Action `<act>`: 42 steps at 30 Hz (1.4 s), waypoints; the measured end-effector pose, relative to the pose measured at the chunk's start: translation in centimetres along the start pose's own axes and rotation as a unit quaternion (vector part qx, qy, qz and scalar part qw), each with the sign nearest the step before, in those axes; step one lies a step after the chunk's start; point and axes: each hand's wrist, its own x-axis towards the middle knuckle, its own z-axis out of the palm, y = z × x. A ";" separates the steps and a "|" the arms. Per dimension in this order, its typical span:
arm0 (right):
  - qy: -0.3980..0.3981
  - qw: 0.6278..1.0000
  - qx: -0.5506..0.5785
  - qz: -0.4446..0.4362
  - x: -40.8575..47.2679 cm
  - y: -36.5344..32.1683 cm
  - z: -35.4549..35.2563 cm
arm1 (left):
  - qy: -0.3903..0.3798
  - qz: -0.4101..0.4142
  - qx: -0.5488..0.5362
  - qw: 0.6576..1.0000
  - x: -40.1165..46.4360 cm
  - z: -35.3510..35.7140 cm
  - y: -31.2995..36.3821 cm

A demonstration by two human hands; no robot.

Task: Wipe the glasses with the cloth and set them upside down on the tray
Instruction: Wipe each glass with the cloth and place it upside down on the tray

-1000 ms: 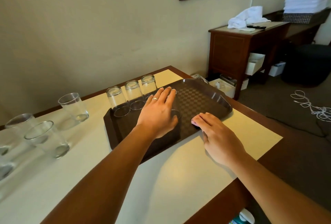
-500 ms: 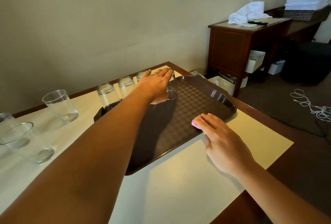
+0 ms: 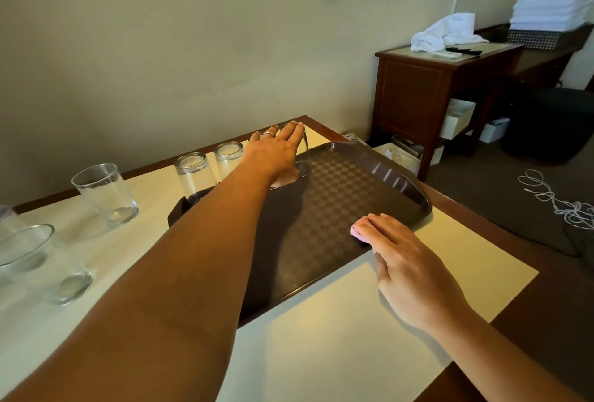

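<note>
Viewing left to right from the head camera, I see upright glasses (image 3: 106,194) standing on the counter (image 3: 337,331) at the far left, apart from the tray (image 3: 353,202). Next come two inverted glasses (image 3: 193,173) in a row along the tray's far edge. My left hand (image 3: 273,157) reaches across the tray, palm down on an inverted glass (image 3: 303,157) at the right end of that row; its fingers (image 3: 294,133) are extended over the glass's upturned base, and the thumb lies beside the wall, so I cannot tell whether it grips. My right hand (image 3: 408,266) rests at the tray's near right edge, its straight fingers (image 3: 377,225) pressing flat on a pink cloth (image 3: 358,229) of which only a corner shows. Farther right stands a wooden cabinet (image 3: 418,93) bearing a crumpled white towel (image 3: 446,32).
</note>
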 end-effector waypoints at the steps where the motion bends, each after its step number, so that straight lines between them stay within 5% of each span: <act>1: -0.001 1.000 0.000 0.000 0.0 0.0 0.0 | 0.003 0.000 -0.001 1.000 0.1 0.1 0.0; 16: -0.014 1.000 0.005 0.011 0.1 0.2 0.0 | 0.028 0.025 -0.003 0.999 -1.2 -0.9 0.0; 28: -0.069 0.998 -0.002 -0.011 0.5 -1.0 -1.8 | 0.034 -0.031 -0.113 0.993 -20.8 -0.7 -0.3; 42: -0.124 0.969 0.139 -0.163 -4.2 -23.1 0.0 | 0.096 -0.238 -0.262 0.930 -47.2 4.3 -4.5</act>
